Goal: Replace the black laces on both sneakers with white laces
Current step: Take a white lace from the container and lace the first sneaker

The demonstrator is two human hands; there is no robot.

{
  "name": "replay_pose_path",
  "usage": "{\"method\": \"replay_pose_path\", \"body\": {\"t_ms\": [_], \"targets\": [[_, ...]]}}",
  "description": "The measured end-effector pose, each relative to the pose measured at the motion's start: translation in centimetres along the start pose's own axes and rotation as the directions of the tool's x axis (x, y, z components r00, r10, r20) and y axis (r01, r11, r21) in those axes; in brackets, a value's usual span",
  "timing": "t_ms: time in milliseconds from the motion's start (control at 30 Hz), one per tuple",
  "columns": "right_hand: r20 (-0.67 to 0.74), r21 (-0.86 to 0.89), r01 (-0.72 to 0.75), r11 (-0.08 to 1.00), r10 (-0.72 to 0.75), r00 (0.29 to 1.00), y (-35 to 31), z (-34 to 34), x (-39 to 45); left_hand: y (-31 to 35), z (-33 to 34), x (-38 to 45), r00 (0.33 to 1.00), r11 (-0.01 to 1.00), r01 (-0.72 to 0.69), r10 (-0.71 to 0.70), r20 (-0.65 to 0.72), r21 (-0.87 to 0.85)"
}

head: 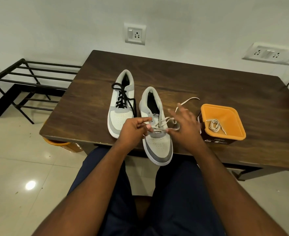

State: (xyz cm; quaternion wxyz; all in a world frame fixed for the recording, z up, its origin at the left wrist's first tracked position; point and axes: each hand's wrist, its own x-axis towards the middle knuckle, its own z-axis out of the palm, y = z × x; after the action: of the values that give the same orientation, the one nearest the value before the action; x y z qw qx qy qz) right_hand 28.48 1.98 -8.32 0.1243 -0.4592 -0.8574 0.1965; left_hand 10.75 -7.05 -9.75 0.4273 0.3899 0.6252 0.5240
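The white lace (pixel 162 124) is partly threaded through the lowest eyelets of the right sneaker (pixel 157 133), which lies at the near edge of the table (pixel 208 86) with its toe hanging over the edge. One loose end trails far and right across the wood.

To lace this well, I would even up both ends before crossing higher, keep the flat lace untwisted at each eyelet, and steady the shoe so it does not slide off the edge.

The left hand (pixel 135 128) pinches the lace between thumb and curled fingers at the shoe's left side. The right hand (pixel 184 126) has its fingers spread and raised; the thumb appears to catch the lace, but I cannot tell for sure.

The left sneaker (pixel 121 103), just beside, is laced in black (pixel 122 97). A second white lace (pixel 215 126) lies coiled in the orange tub (pixel 225 109) at right.
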Motion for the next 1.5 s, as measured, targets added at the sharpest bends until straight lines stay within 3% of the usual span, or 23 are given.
{"method": "replay_pose_path", "body": {"t_ms": [67, 133, 300, 433, 567, 633, 700, 767, 833, 933, 1067, 1133, 1300, 1500], "targets": [[0.035, 0.422, 0.08, 0.903, -0.104, 0.994, -1.9, 0.6, -0.3, 0.6, 0.5, -0.1, 0.998, 0.999, -0.031, 0.03, 0.055, 0.008], [0.102, 0.676, -0.012, 0.737, -0.077, 0.992, -2.8, 0.9, -0.6, 1.0, 0.9, -0.2, 0.998, 0.999, -0.039, 0.039, 0.047, -0.005], [-0.034, 0.705, -0.019, 0.709, 0.061, 0.998, -1.3, 1.8, -0.3, -0.2, -0.3, -0.1, 1.0, 0.994, -0.018, 0.018, -0.003, -0.11], [0.141, 0.752, -0.09, 0.653, -0.026, 0.99, -2.4, 1.9, -0.4, -0.6, 0.3, 0.1, 0.989, 0.993, -0.113, 0.11, 0.102, 0.021], [0.109, 0.802, -0.067, 0.594, -0.036, 0.993, -2.5, 1.5, 0.5, -0.1, 0.7, 0.9, 0.99, 0.993, -0.111, 0.106, 0.097, 0.042], [0.061, 0.763, -0.067, 0.643, 0.031, 0.998, -2.0, 1.4, 0.9, 0.1, 0.6, 1.5, 0.996, 0.996, -0.081, 0.08, 0.025, 0.043], [-0.032, 0.655, -0.053, 0.753, 0.099, 0.995, -1.7, 1.3, 1.2, 0.0, 0.5, 2.3, 0.985, 0.972, -0.13, 0.149, -0.086, 0.197], [-0.143, 0.479, -0.025, 0.878, 0.106, 0.984, -1.6, 1.3, 1.8, -0.2, 0.3, 3.0, 0.972, 0.884, -0.197, 0.232, -0.032, 0.423], [-0.199, 0.293, 0.023, 0.956, 0.038, 0.979, -1.8, 1.4, 2.7, -0.5, 0.3, 3.4, 0.975, 0.833, -0.211, 0.215, 0.053, 0.511], [-0.161, 0.087, 0.089, 0.992, -0.074, 0.984, -2.6, 1.3, 3.8, -1.2, 0.4, 3.4, 0.975, 0.866, -0.197, 0.223, -0.002, 0.459], [0.017, -0.152, 0.183, 0.971, -0.183, 0.983, -3.2, 1.2, 4.1, -2.2, 0.2, 3.1, 0.967, 0.879, -0.21, 0.251, -0.041, 0.429], [0.037, -0.109, 0.158, 0.981, -0.155, 0.987, -3.0, 1.6, 4.2, -2.4, 0.2, 3.1, 0.966, 0.891, -0.218, 0.257, -0.044, 0.398], [0.037, 0.228, 0.005, 0.974, -0.014, 0.999, -2.4, 2.3, 4.7, -2.6, 0.3, 3.0, 0.963, 0.902, -0.22, 0.262, -0.067, 0.371], [0.025, 0.241, -0.062, 0.969, 0.058, 0.998, -3.0, 3.3, 5.3, -3.0, 0.4, 2.8, 0.963, 0.915, -0.219, 0.259, -0.075, 0.34]]}}
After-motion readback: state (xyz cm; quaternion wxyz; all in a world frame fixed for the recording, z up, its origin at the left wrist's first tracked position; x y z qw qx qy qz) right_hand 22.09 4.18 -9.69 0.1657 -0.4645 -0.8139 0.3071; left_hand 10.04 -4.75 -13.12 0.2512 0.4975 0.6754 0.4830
